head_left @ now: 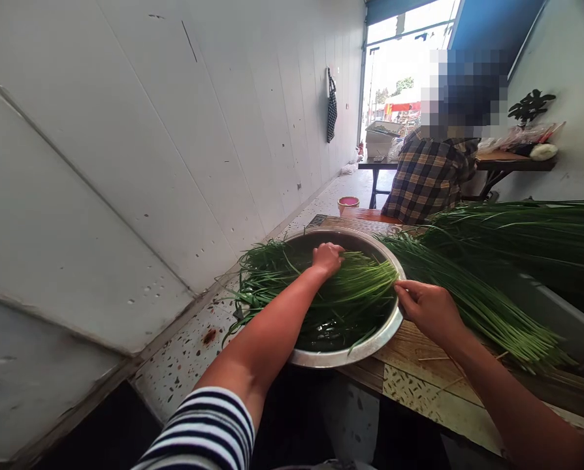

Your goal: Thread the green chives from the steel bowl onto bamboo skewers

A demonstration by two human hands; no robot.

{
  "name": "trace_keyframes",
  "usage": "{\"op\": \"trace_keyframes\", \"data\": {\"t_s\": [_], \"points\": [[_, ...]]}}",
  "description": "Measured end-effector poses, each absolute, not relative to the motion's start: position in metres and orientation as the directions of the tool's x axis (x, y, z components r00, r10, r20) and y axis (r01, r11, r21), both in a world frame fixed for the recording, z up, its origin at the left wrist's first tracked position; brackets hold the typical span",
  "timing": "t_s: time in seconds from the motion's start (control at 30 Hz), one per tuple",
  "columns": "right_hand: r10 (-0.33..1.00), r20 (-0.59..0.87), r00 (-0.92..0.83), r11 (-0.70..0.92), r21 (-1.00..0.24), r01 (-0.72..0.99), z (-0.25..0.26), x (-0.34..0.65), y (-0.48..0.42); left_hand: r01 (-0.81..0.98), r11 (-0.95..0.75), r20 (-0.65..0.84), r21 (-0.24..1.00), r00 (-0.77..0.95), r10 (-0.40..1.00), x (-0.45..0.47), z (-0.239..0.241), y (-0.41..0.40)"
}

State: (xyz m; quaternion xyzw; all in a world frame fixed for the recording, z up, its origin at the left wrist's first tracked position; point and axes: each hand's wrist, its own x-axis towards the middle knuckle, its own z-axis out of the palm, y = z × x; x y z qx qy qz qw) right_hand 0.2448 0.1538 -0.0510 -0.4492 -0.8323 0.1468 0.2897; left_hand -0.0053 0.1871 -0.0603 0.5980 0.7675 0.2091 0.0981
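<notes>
A wide metal basin (316, 358) holds water and long garlic chives (363, 277), their dark leaf ends hanging over its left rim. My left hand (327, 260) reaches into the basin, fingers curled on the chives; part of its grip is hidden. At the right rim, my right hand (426, 307) pinches the pale stem ends where they come together by its fingertips. Another bundle of chives (488, 307) lies to the right of the basin, its cut ends pointing toward me.
The basin stands on a worn wooden table (414, 349), close to the white wall (213, 163). More greens (541, 228) fill a grey crate (561, 303) at right. Ahead sits a person in a plaid shirt (424, 173). A pink bucket (348, 203) stands on the floor.
</notes>
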Motion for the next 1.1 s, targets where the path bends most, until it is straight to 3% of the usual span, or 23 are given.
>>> {"op": "trace_keyframes", "data": {"t_s": [0.13,0.4,0.67,1.1], "points": [[0.829,0.351,-0.436,0.559,-0.507,0.656,-0.050,0.245,0.154,0.915,0.136,0.163,0.380,-0.211,0.964,-0.001,-0.052,0.184],[0.821,0.365,-0.439,0.571,-0.501,0.651,-0.049,0.244,0.153,0.907,0.037,0.224,0.419,-0.143,0.964,0.015,-0.035,0.178],[0.835,0.334,-0.437,0.549,-0.542,0.636,-0.048,0.244,0.152,0.622,0.042,0.110,0.782,-0.205,0.973,0.024,-0.037,0.177],[0.833,0.322,-0.451,0.552,-0.549,0.628,-0.049,0.245,0.152,0.390,0.016,0.095,0.921,-0.262,0.960,0.033,-0.042,0.178]]}}
